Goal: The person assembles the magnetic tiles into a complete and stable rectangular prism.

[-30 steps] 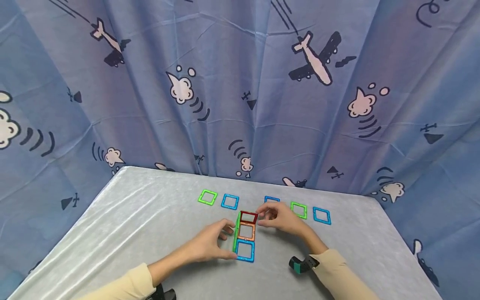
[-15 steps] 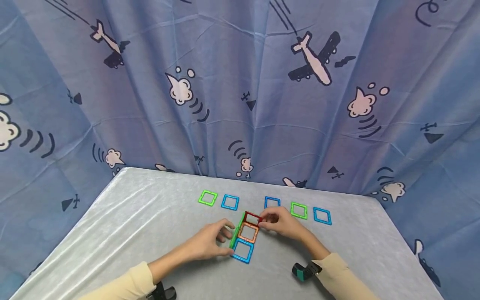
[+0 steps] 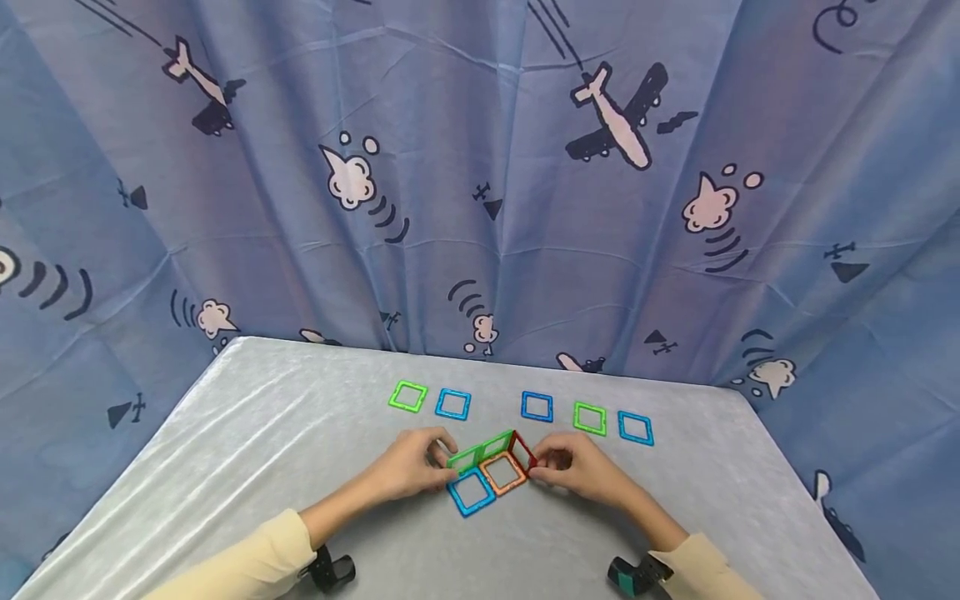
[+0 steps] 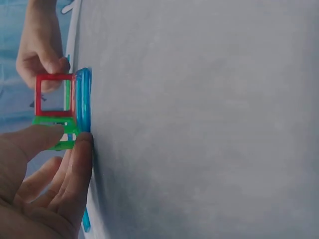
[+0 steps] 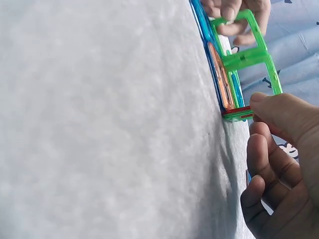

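Several magnetic tiles are joined in one piece on the table. A blue tile [image 3: 480, 507] and an orange tile [image 3: 513, 486] lie flat side by side. Two green tiles [image 5: 244, 59] stand upright along their far edge, and a red tile [image 4: 73, 94] stands at the right end of the orange one. My left hand [image 3: 416, 462] pinches the left end of the green tiles with thumb and fingers, its fingers close to the blue tile. On the other side, my right hand [image 3: 573, 467] pinches the red tile's outer edge.
Behind the piece, loose tiles lie flat in a row: a green tile [image 3: 395, 406] and a light blue tile [image 3: 453, 416] at left, a dark blue tile [image 3: 537, 418] mid-row, another green tile [image 3: 590, 431] and blue tile [image 3: 636, 440] at right. A patterned curtain [image 3: 420, 250] hangs behind the table.
The joined tiles have turned clockwise, their red end swinging right and toward me. Both hands moved with them, and the left hand closed onto the green end.
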Available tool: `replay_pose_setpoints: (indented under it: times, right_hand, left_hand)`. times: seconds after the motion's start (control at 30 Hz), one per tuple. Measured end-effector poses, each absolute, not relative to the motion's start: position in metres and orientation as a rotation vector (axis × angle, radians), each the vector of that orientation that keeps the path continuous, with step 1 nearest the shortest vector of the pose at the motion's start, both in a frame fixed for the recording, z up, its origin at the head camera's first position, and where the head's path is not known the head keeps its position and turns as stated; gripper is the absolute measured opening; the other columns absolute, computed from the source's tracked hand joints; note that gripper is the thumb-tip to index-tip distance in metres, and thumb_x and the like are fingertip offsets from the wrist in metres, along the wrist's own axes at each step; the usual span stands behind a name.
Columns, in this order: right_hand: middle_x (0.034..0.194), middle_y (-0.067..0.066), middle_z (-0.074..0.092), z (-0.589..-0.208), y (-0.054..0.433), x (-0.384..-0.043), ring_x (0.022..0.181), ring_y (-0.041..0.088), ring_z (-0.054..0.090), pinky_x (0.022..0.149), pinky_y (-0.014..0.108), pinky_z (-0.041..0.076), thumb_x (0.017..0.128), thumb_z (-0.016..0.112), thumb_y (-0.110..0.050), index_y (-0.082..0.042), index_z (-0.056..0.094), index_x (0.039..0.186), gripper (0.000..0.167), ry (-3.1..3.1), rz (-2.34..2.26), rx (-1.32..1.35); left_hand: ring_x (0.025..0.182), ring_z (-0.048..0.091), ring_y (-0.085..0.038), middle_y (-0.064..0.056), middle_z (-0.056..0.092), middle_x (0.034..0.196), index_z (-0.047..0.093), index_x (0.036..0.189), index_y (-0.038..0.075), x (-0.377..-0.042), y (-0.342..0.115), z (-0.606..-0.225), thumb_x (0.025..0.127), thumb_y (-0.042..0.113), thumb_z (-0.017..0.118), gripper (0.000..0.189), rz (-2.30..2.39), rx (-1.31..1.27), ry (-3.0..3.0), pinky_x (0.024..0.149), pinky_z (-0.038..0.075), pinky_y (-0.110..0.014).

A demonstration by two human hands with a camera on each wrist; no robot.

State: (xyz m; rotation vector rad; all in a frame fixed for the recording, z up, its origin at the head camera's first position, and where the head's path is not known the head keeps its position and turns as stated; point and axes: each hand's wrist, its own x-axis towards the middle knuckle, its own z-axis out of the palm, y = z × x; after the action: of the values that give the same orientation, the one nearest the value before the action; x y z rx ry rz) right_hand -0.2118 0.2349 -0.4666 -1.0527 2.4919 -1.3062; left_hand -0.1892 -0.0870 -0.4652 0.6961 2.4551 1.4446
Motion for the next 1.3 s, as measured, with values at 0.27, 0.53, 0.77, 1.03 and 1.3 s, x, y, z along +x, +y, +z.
replay_pose_setpoints:
  times: [0.27,0.53,0.77,1.03,1.3]
  right_hand:
    - [0.078,-0.004,0.064,-0.466,0.241,-0.199,0.065,0.008,0.055,0.053,0.024,0.047,0.090,0.080,-0.012,-0.011,0.075,0.096,0.008,2.477,-1.346,-1.102]
    - [0.081,-0.002,0.065,-0.464,0.248,-0.190,0.067,0.010,0.058,0.055,0.026,0.049,0.090,0.080,-0.012,-0.010,0.075,0.096,0.008,2.474,-1.364,-1.024]
    - [0.079,-0.002,0.066,-0.463,0.259,-0.185,0.066,0.010,0.058,0.053,0.027,0.049,0.090,0.079,-0.010,-0.009,0.074,0.095,0.007,2.486,-1.382,-1.031]
    - [0.079,0.001,0.066,-0.462,0.270,-0.184,0.066,0.010,0.060,0.055,0.028,0.051,0.092,0.076,-0.007,-0.007,0.073,0.098,0.006,2.484,-1.399,-1.050]
    - [0.079,0.001,0.066,-0.460,0.285,-0.177,0.066,0.009,0.058,0.054,0.026,0.050,0.094,0.074,-0.007,-0.006,0.073,0.098,0.004,2.504,-1.382,-0.977]
  left_hand:
    - [0.059,0.068,-0.023,-0.002,0.068,0.082,0.066,0.106,0.001,-0.197,-0.082,-0.464,0.088,0.001,0.079,0.022,1.500,0.636,2.440,0.052,0.056,-0.032]
    - [0.062,0.069,-0.022,-0.004,0.069,0.090,0.067,0.108,0.002,-0.203,-0.073,-0.461,0.088,0.004,0.080,0.024,1.488,0.621,2.460,0.055,0.057,-0.033]
    - [0.061,0.068,-0.021,-0.002,0.069,0.089,0.067,0.110,0.001,-0.208,-0.059,-0.459,0.090,0.006,0.078,0.024,1.470,0.634,2.473,0.054,0.055,-0.031]
    - [0.063,0.070,-0.023,-0.003,0.070,0.088,0.067,0.107,0.003,-0.214,-0.046,-0.459,0.092,0.005,0.076,0.018,1.511,0.674,2.446,0.054,0.056,-0.032]
    - [0.064,0.070,-0.023,-0.001,0.070,0.087,0.068,0.104,0.005,-0.218,-0.028,-0.460,0.093,0.005,0.074,0.013,1.505,0.710,2.433,0.055,0.055,-0.030]
